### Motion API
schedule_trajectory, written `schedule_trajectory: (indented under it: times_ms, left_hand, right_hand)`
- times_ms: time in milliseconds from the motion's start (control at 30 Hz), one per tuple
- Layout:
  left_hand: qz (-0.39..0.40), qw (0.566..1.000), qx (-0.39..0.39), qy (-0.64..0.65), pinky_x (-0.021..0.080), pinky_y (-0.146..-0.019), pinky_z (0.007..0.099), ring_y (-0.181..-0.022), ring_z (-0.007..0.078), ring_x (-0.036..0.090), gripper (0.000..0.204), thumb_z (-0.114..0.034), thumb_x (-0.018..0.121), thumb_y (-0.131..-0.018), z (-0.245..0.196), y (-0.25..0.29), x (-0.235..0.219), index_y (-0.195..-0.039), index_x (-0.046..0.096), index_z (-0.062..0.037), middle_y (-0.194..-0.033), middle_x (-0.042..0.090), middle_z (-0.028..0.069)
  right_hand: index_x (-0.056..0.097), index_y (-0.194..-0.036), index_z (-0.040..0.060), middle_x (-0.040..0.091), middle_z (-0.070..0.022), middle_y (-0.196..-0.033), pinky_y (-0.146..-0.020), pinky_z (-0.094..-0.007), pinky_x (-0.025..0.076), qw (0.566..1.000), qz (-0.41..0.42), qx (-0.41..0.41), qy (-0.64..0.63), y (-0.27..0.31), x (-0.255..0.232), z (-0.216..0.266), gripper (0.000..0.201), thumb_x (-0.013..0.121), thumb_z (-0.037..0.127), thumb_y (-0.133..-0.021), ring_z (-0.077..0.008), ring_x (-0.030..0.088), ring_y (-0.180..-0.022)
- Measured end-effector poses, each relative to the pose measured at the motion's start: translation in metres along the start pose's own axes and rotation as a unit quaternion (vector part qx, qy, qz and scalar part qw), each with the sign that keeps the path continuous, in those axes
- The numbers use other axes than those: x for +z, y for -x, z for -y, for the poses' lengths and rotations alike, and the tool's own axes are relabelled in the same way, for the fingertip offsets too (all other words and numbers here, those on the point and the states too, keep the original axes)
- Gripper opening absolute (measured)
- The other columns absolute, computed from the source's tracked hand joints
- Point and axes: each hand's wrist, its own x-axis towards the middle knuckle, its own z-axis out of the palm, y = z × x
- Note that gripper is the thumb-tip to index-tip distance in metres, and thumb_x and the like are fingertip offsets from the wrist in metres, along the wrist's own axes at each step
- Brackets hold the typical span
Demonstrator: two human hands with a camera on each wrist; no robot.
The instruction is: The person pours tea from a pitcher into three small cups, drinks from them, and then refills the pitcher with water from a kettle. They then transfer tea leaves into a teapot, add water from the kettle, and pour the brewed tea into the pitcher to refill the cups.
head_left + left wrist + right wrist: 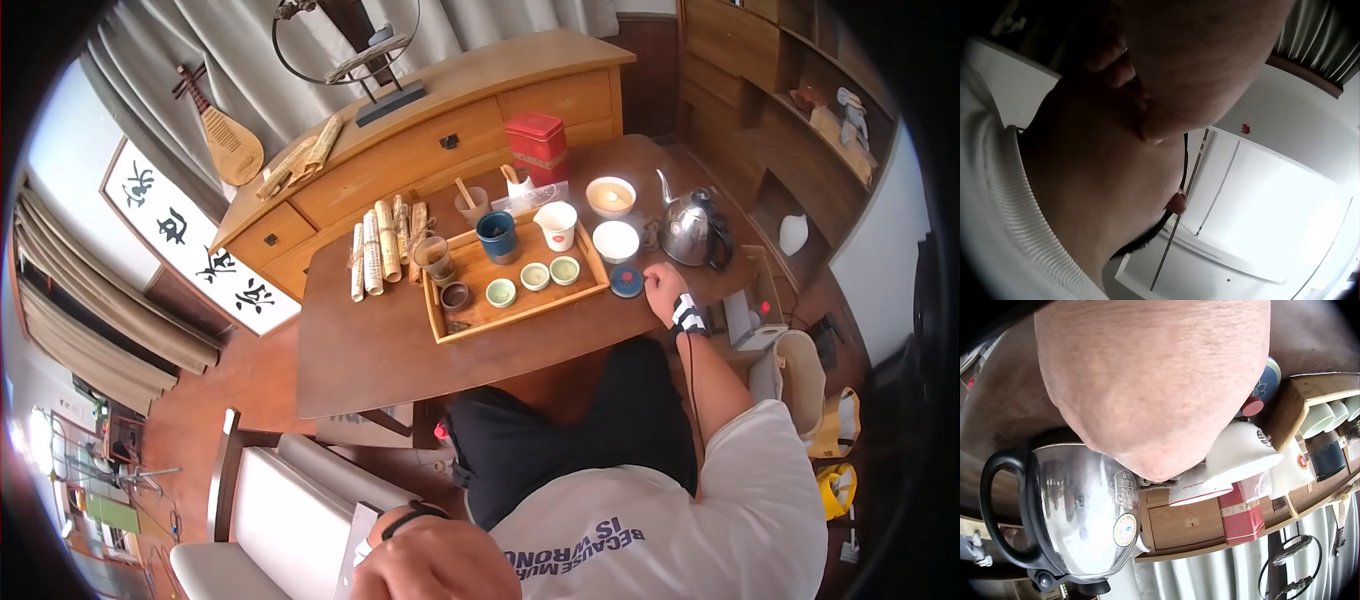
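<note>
My right hand (662,292) rests at the table's right front edge, fingers loosely bent. Just left of it lies a round dark blue lid (627,281). In the right wrist view, a fingertip (1252,406) shows close beside this lid (1269,378). A shiny kettle (690,230) with a black handle stands behind that hand, and a white bowl (616,241) sits beyond the lid. Raised near the head camera is my left hand (430,562), off the table. The left wrist view has it close under the chin, by the neck (1097,169); its fingers are mostly hidden.
A wooden tray (520,322) bears small pale green cups (535,276), a blue cup (495,237) and a white pitcher (556,226). Rolled scrolls (380,250) lie left of it. A red tin (537,148) and another bowl (611,197) stand behind. A chair (285,510) is at left.
</note>
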Motion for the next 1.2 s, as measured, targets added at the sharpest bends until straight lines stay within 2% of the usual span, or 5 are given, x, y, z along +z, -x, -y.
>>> schedule_trajectory:
  times_ms: [133,233,300,767,1200]
  left_hand:
    - [-0.057,0.992,-0.042,-0.108,0.049,-0.046,0.037,-0.052,0.0255,0.065,0.024,-0.003,0.068,-0.093,0.019,0.025,-0.044,-0.07,0.062,-0.0058,-0.071,0.071,0.0118]
    - [-0.347,0.712,-0.224,-0.568,0.053,-0.07,0.0296,-0.075,0.0146,0.065,0.015,-0.013,0.072,-0.098,0.04,0.082,-0.101,-0.09,0.07,-0.0001,-0.082,0.069,0.0052]
    - [-0.499,0.725,-0.215,-0.423,0.047,-0.066,0.0249,-0.075,0.0092,0.059,0.012,-0.009,0.065,-0.104,0.07,0.134,-0.173,-0.114,0.065,-0.0017,-0.088,0.066,0.0027]
    - [-0.408,0.413,-0.373,-0.724,0.055,-0.073,0.04,-0.077,0.0285,0.072,0.017,-0.014,0.062,-0.102,0.129,0.303,-0.266,-0.106,0.072,-0.0008,-0.085,0.073,0.0184]
    - [-0.441,0.438,-0.372,-0.689,0.054,-0.069,0.0365,-0.071,0.0222,0.068,0.018,-0.015,0.063,-0.103,0.128,0.303,-0.265,-0.102,0.073,0.0006,-0.08,0.072,0.0149]
  right_hand:
    - [0.07,-0.092,0.0051,0.068,-0.0143,-0.092,-0.077,-0.0462,0.054,1.0,-0.015,-0.003,-0.004,0.0,0.005,-0.005,0.008,0.066,0.004,-0.086,-0.0378,0.067,-0.087]
    - [0.07,-0.092,0.0052,0.068,-0.0142,-0.093,-0.077,-0.0467,0.054,1.0,-0.024,-0.004,0.003,0.002,0.002,0.002,0.008,0.066,0.004,-0.086,-0.0381,0.067,-0.088]
    - [0.07,-0.091,0.0052,0.068,-0.014,-0.092,-0.077,-0.0467,0.054,1.0,-0.026,0.004,-0.004,0.001,0.002,0.004,0.007,0.066,0.004,-0.085,-0.0381,0.067,-0.088]
    - [0.07,-0.093,0.0042,0.068,-0.0136,-0.092,-0.076,-0.0462,0.054,1.0,-0.006,0.021,-0.005,-0.001,-0.005,0.013,0.008,0.064,0.002,-0.088,-0.038,0.067,-0.088]
    - [0.07,-0.099,0.0026,0.071,-0.0136,-0.095,-0.072,-0.0427,0.055,0.999,-0.016,0.029,-0.039,0.0,-0.001,0.008,0.011,0.064,0.001,-0.089,-0.035,0.069,-0.083]
